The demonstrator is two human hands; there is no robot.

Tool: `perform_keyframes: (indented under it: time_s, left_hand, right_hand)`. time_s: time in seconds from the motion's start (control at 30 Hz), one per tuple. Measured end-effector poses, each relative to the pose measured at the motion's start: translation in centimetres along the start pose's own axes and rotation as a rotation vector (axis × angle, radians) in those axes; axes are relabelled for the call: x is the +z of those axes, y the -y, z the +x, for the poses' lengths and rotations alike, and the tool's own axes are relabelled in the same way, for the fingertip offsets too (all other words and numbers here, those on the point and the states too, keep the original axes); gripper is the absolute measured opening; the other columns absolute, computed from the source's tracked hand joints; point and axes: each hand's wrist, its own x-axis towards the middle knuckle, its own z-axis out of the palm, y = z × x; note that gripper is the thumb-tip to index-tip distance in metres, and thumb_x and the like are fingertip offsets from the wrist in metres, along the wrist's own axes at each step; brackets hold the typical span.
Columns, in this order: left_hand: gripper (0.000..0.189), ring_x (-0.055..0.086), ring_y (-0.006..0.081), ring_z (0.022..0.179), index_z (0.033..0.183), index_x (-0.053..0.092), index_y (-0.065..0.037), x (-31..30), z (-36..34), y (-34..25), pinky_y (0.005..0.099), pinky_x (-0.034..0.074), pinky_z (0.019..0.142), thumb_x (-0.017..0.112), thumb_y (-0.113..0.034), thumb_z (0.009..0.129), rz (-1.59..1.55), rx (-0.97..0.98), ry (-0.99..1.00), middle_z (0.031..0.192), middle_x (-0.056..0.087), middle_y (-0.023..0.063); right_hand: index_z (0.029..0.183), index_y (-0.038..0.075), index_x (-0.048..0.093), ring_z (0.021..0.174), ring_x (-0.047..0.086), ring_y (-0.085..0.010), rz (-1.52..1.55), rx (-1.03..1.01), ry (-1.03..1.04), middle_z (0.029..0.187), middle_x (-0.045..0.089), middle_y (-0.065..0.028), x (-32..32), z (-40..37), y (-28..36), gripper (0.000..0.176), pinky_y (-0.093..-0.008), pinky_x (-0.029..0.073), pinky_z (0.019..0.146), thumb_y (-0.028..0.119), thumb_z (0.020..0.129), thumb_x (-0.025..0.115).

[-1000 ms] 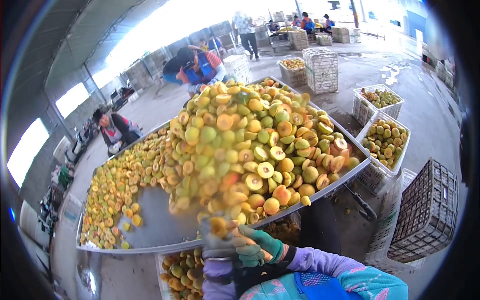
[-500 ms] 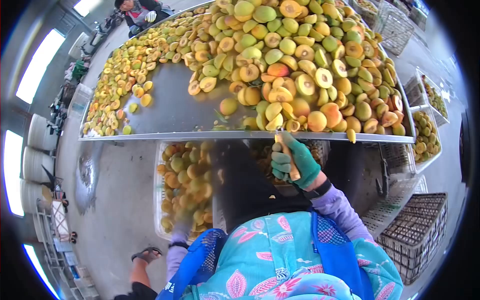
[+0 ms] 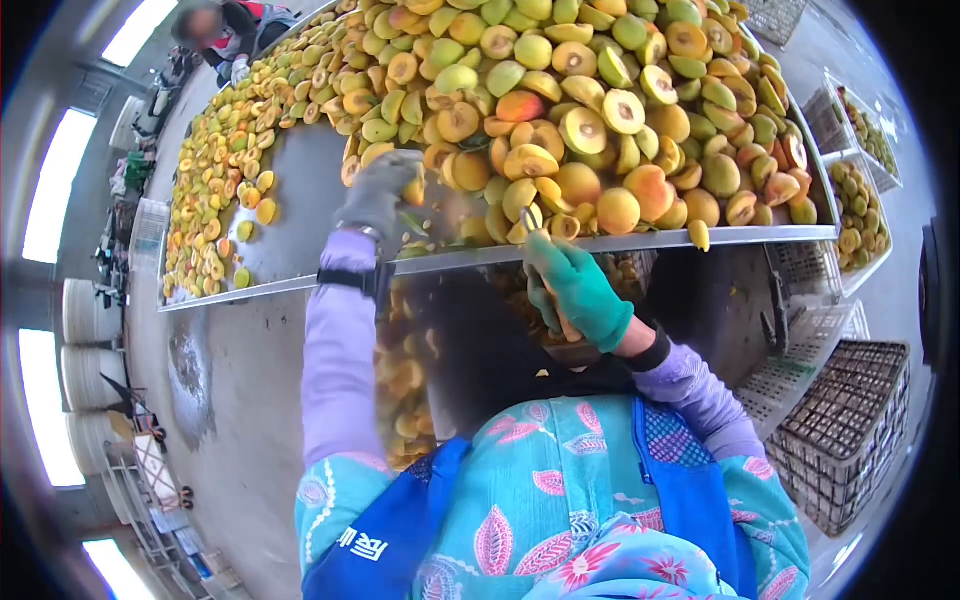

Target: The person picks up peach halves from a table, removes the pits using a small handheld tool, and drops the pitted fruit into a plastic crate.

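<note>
My left hand, in a grey glove and slightly blurred, reaches over the near part of the metal table. Its fingers are closed around a yellow peach, which is mostly hidden. In its green glove, my right hand grips a wooden-handled pitting tool by the table's front rim. The tool's narrow metal tip points up toward the fruit. A large heap of peaches, many halved with brown centres, covers the table's middle and right.
Below the table's edge stands a crate of whole peaches, partly behind my left arm. More filled crates and a stacked brown crate stand at right. Another person works at the far left corner. White buckets line the left wall.
My left hand has risen from beside the lower crate to above the table. My right hand stays near the rim with the tool; the view has shifted slightly.
</note>
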Motion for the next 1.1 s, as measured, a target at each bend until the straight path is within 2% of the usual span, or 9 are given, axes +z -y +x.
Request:
perform_keyframes:
  time_s: [0.1,0.17,0.3,0.4,0.67,0.77,0.87,0.97,1.1]
  left_hand:
    - [0.049,0.058,0.0284,0.109,0.122,0.054,-0.003,2.1,-5.5,-5.5,0.0413,0.052,0.086,0.059,-0.037,0.088,-1.024,-0.137,-0.176,0.115,0.062,0.0173]
    - [0.052,0.058,0.0280,0.110,0.123,0.054,-0.002,4.1,-6.4,-7.6,0.0417,0.051,0.089,0.049,-0.045,0.094,-1.190,-0.202,-0.286,0.112,0.062,0.0187]
    - [0.062,0.063,0.0250,0.091,0.120,0.056,0.002,7.1,-6.3,-11.1,0.0323,0.052,0.080,0.036,-0.052,0.099,-1.158,-0.133,-0.395,0.106,0.064,0.0175]
    - [0.062,0.062,0.0228,0.090,0.119,0.056,0.003,8.0,-6.5,-13.1,0.0330,0.051,0.082,0.036,-0.052,0.099,-1.270,-0.012,-0.354,0.102,0.064,0.0172]
    - [0.042,0.062,0.0191,0.083,0.115,0.056,0.005,9.6,-6.5,-11.2,0.0297,0.052,0.076,0.040,-0.031,0.102,-0.681,0.162,-0.570,0.094,0.064,0.0133]
    - [0.038,0.062,0.0184,0.082,0.111,0.058,0.005,10.0,-6.2,-11.0,0.0295,0.052,0.074,0.042,-0.028,0.101,-0.810,0.165,-0.615,0.094,0.064,0.0130]
    - [0.038,0.062,0.0185,0.081,0.108,0.060,0.006,10.3,-6.1,-12.0,0.0301,0.052,0.073,0.043,-0.028,0.100,-0.641,0.176,-0.725,0.093,0.064,0.0130]
    - [0.038,0.063,0.0188,0.078,0.105,0.061,0.006,10.1,-6.0,-11.1,0.0303,0.052,0.072,0.042,-0.027,0.100,-0.642,0.177,-0.640,0.093,0.065,0.0138]
    - [0.039,0.063,0.0189,0.076,0.104,0.060,0.006,9.8,-6.0,-10.2,0.0294,0.052,0.069,0.040,-0.027,0.101,-0.558,0.198,-0.527,0.094,0.066,0.0142]
  right_hand:
    - [0.094,0.005,0.055,0.066,0.058,-0.0300,-0.468,-0.203,-0.031,0.073,0.058,-0.0137,1.7,0.9,1.2,0.038,-0.0393,0.044,0.057,0.042,0.097,0.048]
    - [0.095,0.004,0.056,0.077,0.061,-0.0396,-0.652,-0.260,-0.029,0.080,0.062,-0.0205,2.4,1.2,1.3,0.040,-0.0459,0.047,0.065,0.043,0.097,0.047]
    - [0.095,0.003,0.057,0.079,0.061,-0.0446,-0.769,-0.320,-0.056,0.078,0.062,-0.0254,3.0,1.6,1.7,0.044,-0.0513,0.047,0.067,0.046,0.096,0.045]
    - [0.095,0.002,0.057,0.079,0.062,-0.0439,-0.673,-0.279,-0.070,0.077,0.062,-0.0257,3.1,1.2,2.1,0.045,-0.0503,0.047,0.068,0.046,0.096,0.045]
    - [0.098,-0.001,0.055,0.080,0.062,-0.0433,-0.531,-0.280,-0.117,0.080,0.062,-0.0262,4.0,1.3,0.1,0.047,-0.0476,0.047,0.070,0.045,0.096,0.046]
    - [0.098,-0.002,0.054,0.081,0.061,-0.0442,-0.484,-0.259,-0.108,0.080,0.062,-0.0268,4.4,0.7,0.6,0.047,-0.0468,0.047,0.069,0.045,0.096,0.047]
    - [0.098,-0.002,0.053,0.079,0.061,-0.0432,-0.532,-0.298,-0.205,0.080,0.062,-0.0262,5.1,0.8,-0.4,0.045,-0.0459,0.046,0.067,0.043,0.096,0.048]
    - [0.097,-0.001,0.053,0.073,0.061,-0.0400,-0.496,-0.333,-0.168,0.076,0.061,-0.0242,5.3,1.5,-1.9,0.042,-0.0443,0.046,0.065,0.041,0.096,0.050]
    - [0.096,0.001,0.053,0.065,0.060,-0.0304,-0.264,-0.164,-0.144,0.066,0.057,-0.0174,5.8,0.7,-1.5,0.042,-0.0425,0.045,0.061,0.043,0.096,0.049]
